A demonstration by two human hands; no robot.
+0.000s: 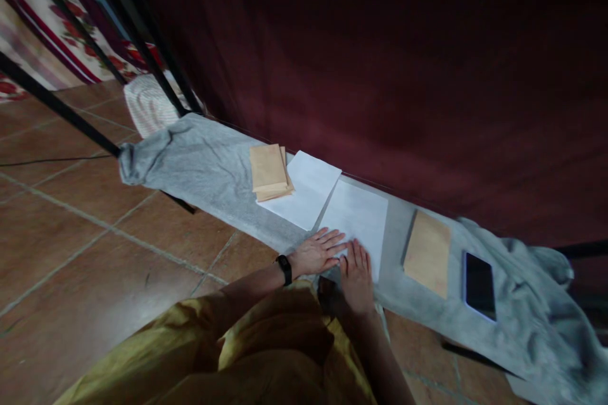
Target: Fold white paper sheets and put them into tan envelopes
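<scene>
My left hand (319,251) lies flat with its fingers stretched out over the near edge of a white sheet of paper (358,212). Beside it, my right hand (356,269) also rests on that sheet, fingers extended and pointing away from me. The fingertips of the left hand come close to the right hand. A second white sheet (306,186) lies just to the left, partly covered by a small pile of brown paper envelopes (270,168). Right of my hands is a single larger brown envelope (428,253).
A grey cloth (209,161) covers the long narrow bench, bunched at its right end. A phone (479,285) lies near there. Dark red curtain (332,76) hangs along the back. Black metal bars (61,107) stand at the left, above a tiled floor (85,234).
</scene>
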